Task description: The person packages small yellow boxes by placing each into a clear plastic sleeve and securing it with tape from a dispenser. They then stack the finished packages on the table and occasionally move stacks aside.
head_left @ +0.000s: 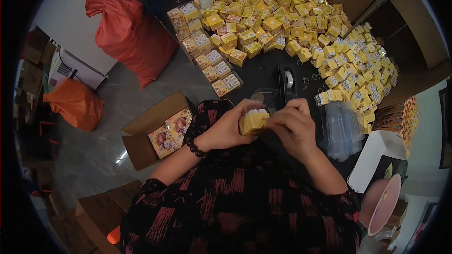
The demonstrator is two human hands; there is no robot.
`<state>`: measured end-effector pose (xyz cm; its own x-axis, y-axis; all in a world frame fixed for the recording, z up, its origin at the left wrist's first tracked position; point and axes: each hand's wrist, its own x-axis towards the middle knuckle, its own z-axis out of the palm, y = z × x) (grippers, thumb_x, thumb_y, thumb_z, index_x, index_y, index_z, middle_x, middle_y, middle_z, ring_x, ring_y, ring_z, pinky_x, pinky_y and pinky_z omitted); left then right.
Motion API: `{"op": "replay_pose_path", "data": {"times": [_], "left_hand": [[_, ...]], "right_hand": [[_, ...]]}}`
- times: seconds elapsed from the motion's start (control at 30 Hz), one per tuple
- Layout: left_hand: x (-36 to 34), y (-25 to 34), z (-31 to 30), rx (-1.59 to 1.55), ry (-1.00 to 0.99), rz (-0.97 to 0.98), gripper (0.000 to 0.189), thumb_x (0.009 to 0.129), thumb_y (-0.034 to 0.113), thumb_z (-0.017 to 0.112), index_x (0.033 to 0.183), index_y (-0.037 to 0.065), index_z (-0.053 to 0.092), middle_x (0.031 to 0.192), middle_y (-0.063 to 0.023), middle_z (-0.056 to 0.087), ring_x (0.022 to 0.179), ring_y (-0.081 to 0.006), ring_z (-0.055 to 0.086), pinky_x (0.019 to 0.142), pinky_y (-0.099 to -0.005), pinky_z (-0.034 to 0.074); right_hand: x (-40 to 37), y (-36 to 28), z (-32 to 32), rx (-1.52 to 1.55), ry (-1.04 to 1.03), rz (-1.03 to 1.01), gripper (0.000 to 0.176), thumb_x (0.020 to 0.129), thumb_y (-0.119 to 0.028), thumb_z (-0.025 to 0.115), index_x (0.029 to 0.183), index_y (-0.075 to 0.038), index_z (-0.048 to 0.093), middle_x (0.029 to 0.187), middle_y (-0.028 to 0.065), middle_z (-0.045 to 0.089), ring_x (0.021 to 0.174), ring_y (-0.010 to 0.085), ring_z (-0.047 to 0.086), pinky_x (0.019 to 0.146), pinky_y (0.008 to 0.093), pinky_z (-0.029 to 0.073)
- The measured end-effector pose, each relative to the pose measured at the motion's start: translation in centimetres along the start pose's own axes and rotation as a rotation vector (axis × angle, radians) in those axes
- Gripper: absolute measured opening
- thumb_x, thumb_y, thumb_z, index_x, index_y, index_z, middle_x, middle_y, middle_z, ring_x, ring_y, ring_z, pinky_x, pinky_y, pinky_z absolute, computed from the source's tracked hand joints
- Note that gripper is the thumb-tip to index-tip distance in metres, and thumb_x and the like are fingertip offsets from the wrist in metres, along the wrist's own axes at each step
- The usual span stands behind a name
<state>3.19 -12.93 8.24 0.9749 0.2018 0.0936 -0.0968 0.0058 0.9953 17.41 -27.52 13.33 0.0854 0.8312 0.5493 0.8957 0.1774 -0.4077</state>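
Note:
My left hand (229, 126) is wrapped round a cluster of small yellow boxes (254, 121) with white tops, held just in front of my body. The fingers of my right hand (294, 124) are pinched together at the right side of this cluster; whether they hold a thin piece there is hidden. Right behind my hands lies a clear plastic case (265, 95) on the black table. A black tape dispenser (286, 82) with a roll of tape stands beyond the right hand.
A big heap of yellow boxes (273, 23) covers the table's far side. Filled clear packs (219, 73) line its left edge; stacked clear sleeves (343, 131) lie right. A cardboard carton (136, 146), red sack (134, 37) and orange bag (77, 106) are left, a pink basin (381, 207) right.

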Motion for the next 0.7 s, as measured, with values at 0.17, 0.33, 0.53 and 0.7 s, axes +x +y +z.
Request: {"op": "replay_pose_path", "data": {"times": [0.17, 0.33, 0.53, 0.7], "left_hand": [[-0.1, -0.1, 0.1, -0.073, -0.062, -0.002, 0.069, 0.074, 0.005, 0.072, 0.133, 0.004, 0.036, 0.126, -0.0090, 0.048, 0.118, -0.0178, 0.048, 0.099, -0.0316, 0.040], [-0.2, 0.4, 0.8, -0.744, -0.047, -0.102, 0.054, 0.091, 0.033, 0.056, 0.133, 0.005, 0.037, 0.121, -0.0066, 0.050, 0.112, -0.0152, 0.052, 0.094, -0.0287, 0.043], [0.2, -1.8, 0.5, -0.615, -0.126, -0.270, 0.053, 0.088, 0.032, 0.048, 0.130, 0.002, 0.042, 0.117, -0.0084, 0.054, 0.109, -0.0151, 0.055, 0.091, -0.0291, 0.044], [-0.6, -2.2, 1.5, -0.951, -0.053, -0.419, 0.050, 0.088, 0.022, 0.047, 0.133, 0.001, 0.038, 0.120, -0.0094, 0.053, 0.111, -0.0174, 0.054, 0.096, -0.0326, 0.042]], "right_hand": [[-0.2, -0.3, -0.2, 0.054, -0.019, -0.009, 0.028, 0.064, -0.001, 0.077, 0.090, -0.009, 0.067, 0.090, 0.0033, 0.063, 0.088, 0.0217, 0.053, 0.080, 0.0302, 0.041], [-1.8, -0.6, 1.6, 0.522, 0.163, 0.384, 0.036, 0.068, -0.001, 0.078, 0.101, -0.006, 0.066, 0.117, 0.0099, 0.050, 0.104, 0.0225, 0.052, 0.092, 0.0323, 0.042], [-2.7, 0.5, 3.2, 0.634, 0.072, 0.324, 0.035, 0.070, 0.003, 0.073, 0.103, -0.003, 0.065, 0.134, 0.0129, 0.039, 0.121, 0.0239, 0.045, 0.099, 0.0342, 0.037], [-3.9, 1.2, 4.2, 0.918, -0.018, 0.484, 0.028, 0.073, 0.007, 0.069, 0.100, 0.000, 0.064, 0.130, 0.0184, 0.047, 0.124, 0.0303, 0.047, 0.104, 0.0413, 0.035]]}}
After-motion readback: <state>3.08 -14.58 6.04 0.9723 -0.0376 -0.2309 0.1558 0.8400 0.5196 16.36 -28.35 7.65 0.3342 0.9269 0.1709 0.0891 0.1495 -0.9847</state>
